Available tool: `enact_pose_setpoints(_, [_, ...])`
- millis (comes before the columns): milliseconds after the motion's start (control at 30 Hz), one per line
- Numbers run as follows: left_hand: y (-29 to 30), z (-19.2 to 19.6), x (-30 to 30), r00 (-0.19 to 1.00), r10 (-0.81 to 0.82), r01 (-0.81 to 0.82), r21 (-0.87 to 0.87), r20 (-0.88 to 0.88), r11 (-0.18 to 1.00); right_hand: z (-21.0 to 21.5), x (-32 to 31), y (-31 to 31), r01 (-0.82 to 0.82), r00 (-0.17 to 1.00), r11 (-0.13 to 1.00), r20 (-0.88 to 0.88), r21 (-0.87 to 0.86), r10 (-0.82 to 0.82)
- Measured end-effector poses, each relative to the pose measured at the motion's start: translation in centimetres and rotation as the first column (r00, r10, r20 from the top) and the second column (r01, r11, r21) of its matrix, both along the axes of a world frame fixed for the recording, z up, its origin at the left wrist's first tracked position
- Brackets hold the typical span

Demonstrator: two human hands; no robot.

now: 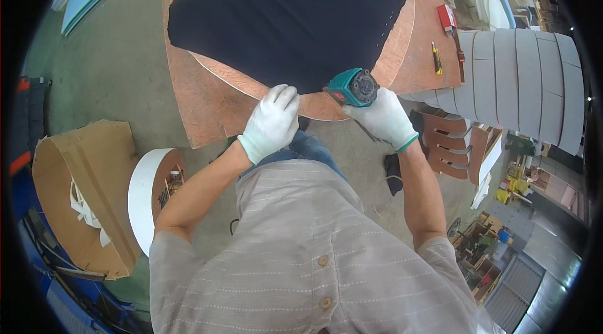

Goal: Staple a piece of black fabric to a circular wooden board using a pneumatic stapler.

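Observation:
A sheet of black fabric [282,20] lies over a rounded wooden panel [229,76] on the worktable. Small staple marks run along the fabric's right edge. My left hand [271,122], in a white glove, is closed at the fabric's near edge, its fingers curled and pressing the cloth against the panel's rim. In my gloved right hand [384,122] is a teal and black staple gun [347,86], held at the near right of the fabric. The gun's handle is mostly hidden by the hand, and its nose is not plainly seen.
On the right of the wooden worktable [195,102] lie a yellow utility knife [436,58], a red box [446,17] and a red-handled tool [460,51]. Curved grey panels [515,83] stand beyond it. A large cardboard box [94,164] and a white-edged round piece [143,196] stand at left.

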State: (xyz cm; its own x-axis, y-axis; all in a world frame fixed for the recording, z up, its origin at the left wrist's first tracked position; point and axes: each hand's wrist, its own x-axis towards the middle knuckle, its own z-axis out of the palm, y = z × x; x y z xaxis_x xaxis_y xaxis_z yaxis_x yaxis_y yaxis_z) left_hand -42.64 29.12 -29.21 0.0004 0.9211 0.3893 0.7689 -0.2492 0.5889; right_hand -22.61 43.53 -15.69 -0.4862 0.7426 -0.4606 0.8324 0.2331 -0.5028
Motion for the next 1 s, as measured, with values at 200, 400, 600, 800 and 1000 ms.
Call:
enact_pose_setpoints(200, [-0.2,0.9,-1.0,0.995,-0.015,0.019,0.032,-0.099,0.999,-1.0,-0.8,-0.9,-0.049,0.999,0.998,0.021,0.036,0.049])
enact_pose_setpoints(400, [1.1,0.6,-4.6,0.999,-0.040,0.041,0.055,-0.012,0.998,-1.5,1.1,-0.4,0.096,0.984,0.995,-0.148,0.005,-0.094])
enact_pose_setpoints(600, [9.5,4.3,-20.3,0.711,0.698,-0.680,0.172,-0.082,0.713,-5.6,9.6,1.6,0.706,0.683,0.678,-0.446,0.203,-0.578])
enact_pose_setpoints(800, [21.9,-0.4,-32.7,0.669,0.714,-0.743,-0.204,-0.206,0.638,-13.3,12.9,5.4,0.823,0.466,0.567,-0.598,0.024,-0.652])
enact_pose_setpoints(1000, [23.8,-3.9,-36.4,0.671,0.702,-0.722,-0.431,-0.240,0.542,-14.9,10.0,10.2,0.849,0.230,0.471,-0.637,-0.238,-0.736])
